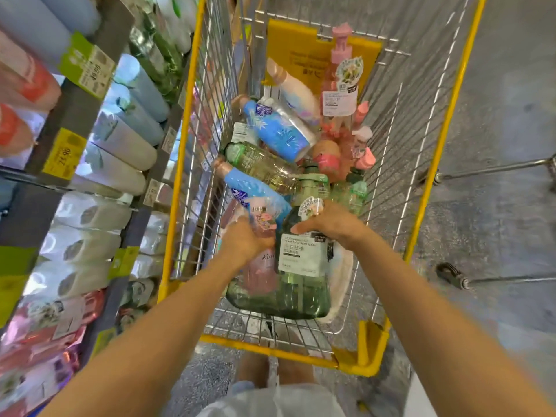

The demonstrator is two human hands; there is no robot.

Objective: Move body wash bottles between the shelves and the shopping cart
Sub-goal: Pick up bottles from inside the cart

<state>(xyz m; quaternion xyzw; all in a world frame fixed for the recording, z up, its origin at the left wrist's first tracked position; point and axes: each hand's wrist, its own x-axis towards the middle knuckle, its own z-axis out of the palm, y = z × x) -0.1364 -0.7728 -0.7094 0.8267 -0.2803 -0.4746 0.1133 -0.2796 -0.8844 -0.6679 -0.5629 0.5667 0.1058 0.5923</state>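
Hands both reach down into the yellow-framed wire shopping cart (445, 121), at its near end. Left hand (245, 240) is curled round a pink translucent bottle (261, 260), gripping it near the top; the bottle is blurred, with part of a script label showing below the fingers. Right hand (329, 222) grips the shoulder of a large dark green body wash bottle (296, 284), thumb on the near side above its white label, fingers wrapped over the far side. The two held bottles touch side by side, pink one to the left. The green bottle's base lies toward the cart's near wall. Farther in, the cart holds a loose pile: two blue bottles (278, 130) lying on their sides, a clear greenish bottle (264, 167) lying between them, a cream bottle (296, 90), and an upright pink pump bottle (340, 82) against the far yellow panel. Store shelves (75, 121) run along the left, just beside the cart, stocked with rows of white, grey-blue and pink bottles with yellow and green price tags on the shelf edges.
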